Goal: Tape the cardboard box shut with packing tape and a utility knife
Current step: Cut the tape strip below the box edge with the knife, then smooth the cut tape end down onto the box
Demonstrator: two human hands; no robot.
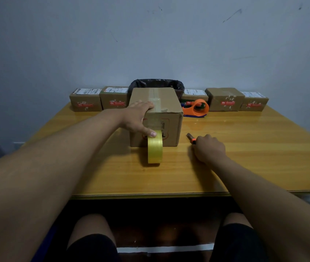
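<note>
A closed cardboard box point(169, 110) stands in the middle of the wooden table point(254, 157), with a strip of tape running along its top seam and down its near face. A yellowish roll of packing tape point(155, 149) hangs on edge against that near face, still joined to the strip. My left hand point(141, 116) rests on the box's near left top corner, fingers on top and thumb pressing the tape just above the roll. My right hand point(208, 148) lies on the table to the right of the box, closed around the utility knife point(191, 138), whose orange and dark tip sticks out.
An orange tape dispenser point(196, 108) sits behind the box on the right. Several small labelled parcels point(86, 101) line the table's far edge against the wall, with a black-bagged bin point(157, 84) behind the box. My knees show under the near table edge.
</note>
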